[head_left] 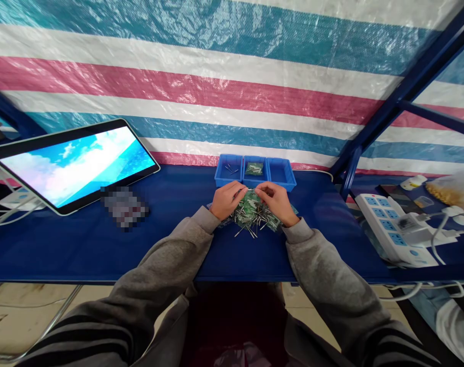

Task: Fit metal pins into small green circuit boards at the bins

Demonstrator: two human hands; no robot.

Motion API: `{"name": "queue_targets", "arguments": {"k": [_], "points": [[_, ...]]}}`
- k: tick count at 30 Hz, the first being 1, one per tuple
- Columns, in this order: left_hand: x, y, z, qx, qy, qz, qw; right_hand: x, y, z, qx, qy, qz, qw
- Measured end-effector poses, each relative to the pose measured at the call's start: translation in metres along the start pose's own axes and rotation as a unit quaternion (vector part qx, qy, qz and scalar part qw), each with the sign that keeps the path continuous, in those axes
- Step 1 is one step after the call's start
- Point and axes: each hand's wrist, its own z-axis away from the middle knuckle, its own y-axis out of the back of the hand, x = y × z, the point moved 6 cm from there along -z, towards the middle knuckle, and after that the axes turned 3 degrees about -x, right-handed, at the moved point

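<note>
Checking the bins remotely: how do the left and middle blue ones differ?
The left bin holds a few loose thin pieces; the middle bin holds a green-and-white packet. Much of the left bin's floor shows; the packet covers much of the middle bin's. The left bin ends the row; the middle bin has a neighbour on each side. Both are blue and open-topped.

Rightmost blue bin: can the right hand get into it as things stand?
Likely yes. The right hand is just on the near side of the rightmost blue bin, which is open-topped; nothing visible blocks the way. Its fingertips are by the green packet, but any grip is too small to tell.
</note>
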Motion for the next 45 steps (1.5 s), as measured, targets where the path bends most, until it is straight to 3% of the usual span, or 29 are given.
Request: {"name": "queue_targets", "arguments": {"k": [6, 14, 23, 26, 30, 35, 39, 45], "points": [[-0.002, 0.002, 0.0, 0.012, 0.014, 0.048, 0.999, 0.0, -0.004, 0.001, -0.022, -0.006, 0.007, 1.0], [-0.012, 0.002, -0.001, 0.014, 0.104, 0.076, 0.992, -0.005, -0.002, 0.002, 0.002, 0.039, 0.05, 0.998], [-0.02, -0.004, 0.001, 0.063, 0.161, 0.261, 0.95, -0.002, -0.003, 0.001, -0.002, 0.035, 0.038, 0.999], [-0.018, -0.004, 0.0, 0.062, 0.152, 0.263, 0.951, 0.0, -0.005, 0.0, -0.016, 0.024, 0.047, 0.998], [-0.009, 0.005, -0.002, 0.057, 0.087, 0.177, 0.979, 0.003, -0.001, 0.0, 0.01, -0.003, 0.064, 0.998], [-0.007, 0.004, -0.002, -0.021, 0.014, 0.092, 0.995, -0.001, 0.005, 0.0, 0.038, -0.003, 0.072, 0.997], [-0.006, 0.001, -0.001, -0.023, -0.02, 0.044, 0.999, -0.003, 0.008, 0.0, 0.048, -0.003, 0.077, 0.996], [-0.005, 0.002, -0.002, 0.004, 0.005, 0.071, 0.997, -0.007, 0.012, 0.0, 0.064, 0.011, 0.096, 0.993]]}}
